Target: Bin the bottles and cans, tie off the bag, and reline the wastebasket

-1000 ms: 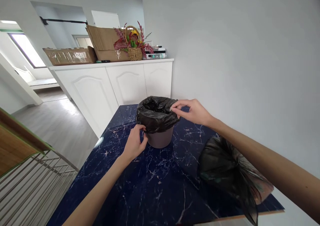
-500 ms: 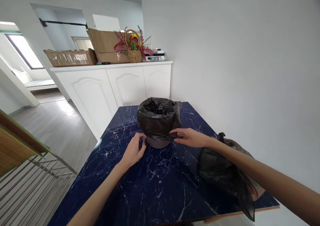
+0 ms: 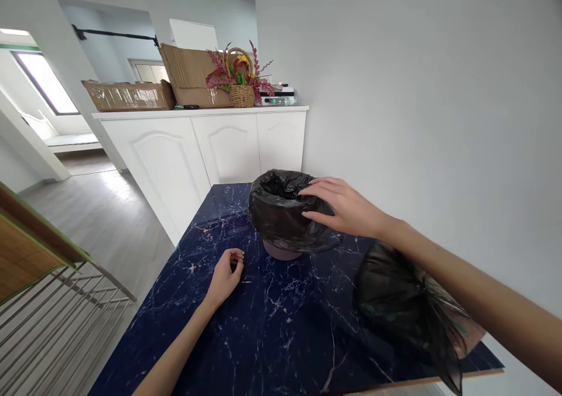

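Observation:
A black bin bag (image 3: pixel 290 226) lines a small round trash bin (image 3: pixel 282 252), folded over its rim and hanging down the outside. The bin's greyish base shows below the bag. At the bin's upper right side is my right hand (image 3: pixel 340 206), thumb and fingers spread around the rim; whether it touches the bag I cannot tell. My left hand (image 3: pixel 227 276) is closed, fingertips curled towards the thumb, apart from the bin and low over the table on its left. Nothing shows in it. To the right, partly under my right forearm, lies a knotted black bag (image 3: pixel 390 293).
The dark blue marbled table (image 3: pixel 263 337) meets a plain wall on the right. Behind stands a white cabinet (image 3: pixel 232 144) bearing cardboard boxes (image 3: pixel 127 96), a flower basket (image 3: pixel 242 96) and a bottle (image 3: pixel 283 100). A metal rack (image 3: pixel 96 291) is at lower left.
My right hand has risen from the bag's lower edge to the rim. My left hand has drawn away from the bin, left and down. The bag's right side now flares outward.

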`<action>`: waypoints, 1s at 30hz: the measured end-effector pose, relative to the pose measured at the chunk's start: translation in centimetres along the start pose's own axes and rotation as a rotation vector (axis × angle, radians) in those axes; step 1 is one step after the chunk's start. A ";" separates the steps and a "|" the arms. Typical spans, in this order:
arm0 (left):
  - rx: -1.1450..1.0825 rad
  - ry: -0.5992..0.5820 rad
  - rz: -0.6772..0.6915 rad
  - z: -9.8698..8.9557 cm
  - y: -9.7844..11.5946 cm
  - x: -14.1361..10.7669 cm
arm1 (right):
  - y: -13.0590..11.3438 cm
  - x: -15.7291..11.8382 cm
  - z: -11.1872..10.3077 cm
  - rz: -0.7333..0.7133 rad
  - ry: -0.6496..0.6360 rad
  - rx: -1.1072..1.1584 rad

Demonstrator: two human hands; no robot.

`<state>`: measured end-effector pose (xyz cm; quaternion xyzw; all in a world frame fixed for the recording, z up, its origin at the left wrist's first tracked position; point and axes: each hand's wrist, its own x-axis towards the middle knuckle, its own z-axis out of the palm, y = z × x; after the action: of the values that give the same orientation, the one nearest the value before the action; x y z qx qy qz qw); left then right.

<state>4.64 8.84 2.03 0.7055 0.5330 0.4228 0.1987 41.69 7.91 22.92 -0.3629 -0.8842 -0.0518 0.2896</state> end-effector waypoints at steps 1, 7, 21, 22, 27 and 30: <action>-0.008 0.000 -0.006 -0.1 -0.1 -0.1 | 1.0 0.5 0.8 -0.020 -0.064 0.000; -0.036 -0.001 -0.042 -0.6 0.1 -0.5 | 3.9 1.7 3.4 -0.020 -0.131 -0.060; -0.052 -0.010 -0.065 -0.8 0.6 -0.6 | 12.3 -5.3 -0.2 0.290 -0.015 -0.462; -0.050 -0.011 -0.067 -0.8 0.6 -0.6 | 12.9 -6.0 -0.4 0.304 -0.003 -0.486; -0.029 -0.024 -0.073 -0.8 0.8 -0.6 | 13.2 -9.0 0.1 0.270 0.214 -0.505; -0.015 -0.028 -0.071 -0.8 0.9 -0.6 | 12.6 -10.7 1.1 0.386 0.356 -0.425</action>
<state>4.50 7.82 2.94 0.6903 0.5518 0.4097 0.2262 55.75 10.90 14.62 -0.5612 -0.7040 -0.2419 0.3619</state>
